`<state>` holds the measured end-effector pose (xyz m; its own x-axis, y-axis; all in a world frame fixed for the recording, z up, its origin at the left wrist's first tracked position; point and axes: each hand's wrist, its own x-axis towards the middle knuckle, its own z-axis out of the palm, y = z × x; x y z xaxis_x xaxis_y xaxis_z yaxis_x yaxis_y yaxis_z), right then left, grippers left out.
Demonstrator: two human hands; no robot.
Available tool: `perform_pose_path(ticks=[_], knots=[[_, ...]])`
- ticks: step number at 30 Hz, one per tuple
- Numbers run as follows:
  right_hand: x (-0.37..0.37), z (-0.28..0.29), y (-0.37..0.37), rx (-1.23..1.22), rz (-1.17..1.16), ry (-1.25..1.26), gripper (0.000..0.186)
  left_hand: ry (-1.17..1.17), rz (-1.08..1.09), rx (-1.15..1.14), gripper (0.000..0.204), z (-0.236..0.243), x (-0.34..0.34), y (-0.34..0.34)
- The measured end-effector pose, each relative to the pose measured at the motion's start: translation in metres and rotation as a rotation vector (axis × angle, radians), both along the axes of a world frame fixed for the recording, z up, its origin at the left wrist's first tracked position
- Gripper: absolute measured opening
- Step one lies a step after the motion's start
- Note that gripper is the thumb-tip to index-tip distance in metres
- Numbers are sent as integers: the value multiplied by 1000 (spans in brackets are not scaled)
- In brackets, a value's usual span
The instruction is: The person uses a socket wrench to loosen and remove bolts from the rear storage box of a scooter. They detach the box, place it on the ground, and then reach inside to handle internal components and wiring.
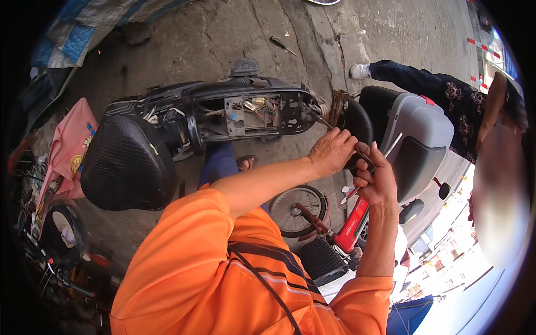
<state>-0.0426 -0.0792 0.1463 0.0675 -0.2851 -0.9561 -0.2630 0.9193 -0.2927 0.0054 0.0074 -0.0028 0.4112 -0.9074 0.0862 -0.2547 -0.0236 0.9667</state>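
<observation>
Both hands are on a metal T-handle wrench [394, 143] near the tail of a stripped black scooter [218, 109]. My right hand [378, 177] is closed round the middle of its crossbar, whose two ends stick out past the fingers. Closer to the scooter, my left hand [334, 149] wraps the stem, hiding much of it. The stem's thin end points at the rear of the frame; its exact contact point is too small to make out. Wires and connectors [258, 106] lie exposed in the scooter's body. The black seat [129, 162] is at its left end.
A screwdriver [283, 45] lies on the concrete floor [223, 33]. Beyond my hands stands another scooter with a grey top box [419, 125]. A person in dark patterned trousers [455, 95] is beside it. A small bicycle wheel [298, 209] and a black basket [322, 259] are near my body.
</observation>
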Motion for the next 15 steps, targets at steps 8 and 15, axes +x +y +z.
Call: perform_pose_path(ticks=[8, 15], knots=[[11, 16, 32, -673, 570, 303, 53, 31, -12, 34, 28, -6, 6, 9], [9, 19, 7, -523, 799, 240, 48, 579, 276, 371, 39, -19, -19, 28]])
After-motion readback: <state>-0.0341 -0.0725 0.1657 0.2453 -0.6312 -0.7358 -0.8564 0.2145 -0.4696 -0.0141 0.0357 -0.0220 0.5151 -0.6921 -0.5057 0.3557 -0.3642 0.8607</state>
